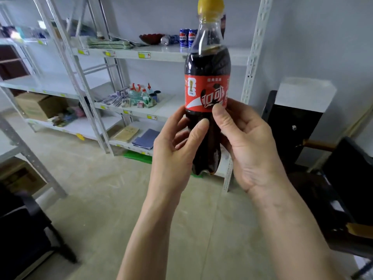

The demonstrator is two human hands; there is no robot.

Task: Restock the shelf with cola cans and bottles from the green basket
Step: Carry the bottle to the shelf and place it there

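I hold a cola bottle upright in front of me; it has a yellow cap, dark liquid and a red label. My left hand wraps its lower body from the left. My right hand grips it from the right, thumb on the label. Behind it stands the white metal shelf. Two blue cola cans stand upright on its top board, and a third can lies on its side beside them. A green thing, perhaps the basket, shows under the shelf's lowest board.
A dark red bowl and folded cloths share the top board. Spray bottles fill the middle board, notebooks the lowest. Cardboard boxes sit in the left rack. Dark chairs stand on the right, another lower left.
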